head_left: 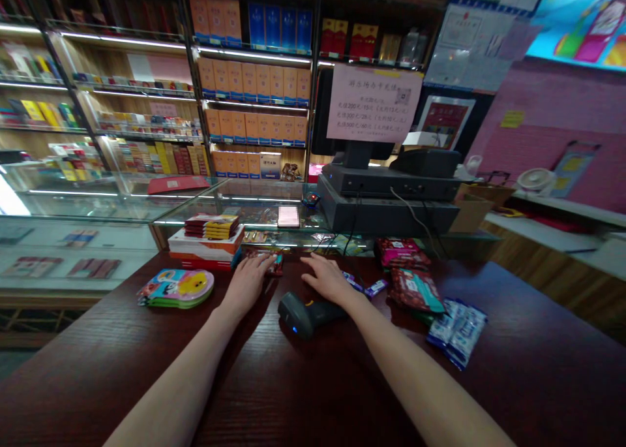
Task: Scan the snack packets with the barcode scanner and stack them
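Observation:
My left hand [247, 280] lies palm down with fingers stretched out, over or against a small dark red packet [277, 264] that it partly covers. My right hand [327, 276] is held low above the counter, fingers spread and nothing visible in it. Below its wrist lies a black barcode scanner [297, 315] with a small blue light; my right forearm crosses near its handle. Small purple packets [376, 288] rest just right of that hand. Left of my left hand are a stack of boxes [205, 246] topped with red and yellow packets [211, 226] and colourful cartoon-printed packs [178, 288].
Brown and red snack bags [415, 289] and blue-white sachets [458, 329] lie on the right of the dark wooden counter [274, 395]. Behind stand a glass case [235, 202], a cash register [386, 199] with a paper sign [374, 104], and shelves of boxes.

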Demonstrator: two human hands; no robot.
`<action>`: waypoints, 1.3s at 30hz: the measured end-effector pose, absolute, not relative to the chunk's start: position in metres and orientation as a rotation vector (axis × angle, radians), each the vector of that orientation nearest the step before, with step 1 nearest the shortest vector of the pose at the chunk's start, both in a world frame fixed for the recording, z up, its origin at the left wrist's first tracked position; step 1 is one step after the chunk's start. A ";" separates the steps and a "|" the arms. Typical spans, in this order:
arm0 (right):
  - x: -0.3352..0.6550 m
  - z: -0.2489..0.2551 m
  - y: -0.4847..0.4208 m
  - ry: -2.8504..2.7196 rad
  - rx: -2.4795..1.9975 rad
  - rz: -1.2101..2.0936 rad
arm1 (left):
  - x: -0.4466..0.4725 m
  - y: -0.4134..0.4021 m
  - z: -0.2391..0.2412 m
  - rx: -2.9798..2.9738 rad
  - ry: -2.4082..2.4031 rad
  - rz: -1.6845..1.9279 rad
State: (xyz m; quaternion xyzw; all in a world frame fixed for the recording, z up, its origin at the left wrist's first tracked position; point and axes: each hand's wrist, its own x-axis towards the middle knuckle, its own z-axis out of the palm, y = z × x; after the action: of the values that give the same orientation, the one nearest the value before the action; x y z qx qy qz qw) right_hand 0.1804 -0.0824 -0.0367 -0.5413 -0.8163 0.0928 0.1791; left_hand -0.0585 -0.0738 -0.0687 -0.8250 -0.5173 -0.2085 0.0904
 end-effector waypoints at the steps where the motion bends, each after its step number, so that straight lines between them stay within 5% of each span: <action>1: 0.185 -0.037 -0.085 -2.296 -1.530 0.259 | -0.057 -0.074 -0.067 -2.480 -1.500 -0.642; 39: 0.401 -0.036 -0.144 -1.841 -1.891 0.036 | 0.131 -0.085 0.018 -2.946 -0.846 -0.299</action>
State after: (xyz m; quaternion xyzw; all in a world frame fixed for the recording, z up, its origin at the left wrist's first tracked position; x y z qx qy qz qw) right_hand 0.4008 -0.1442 -0.0363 -0.6940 -0.6755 0.0132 0.2486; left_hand 0.1305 -0.0847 0.0178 -0.9561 -0.2746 -0.0970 0.0308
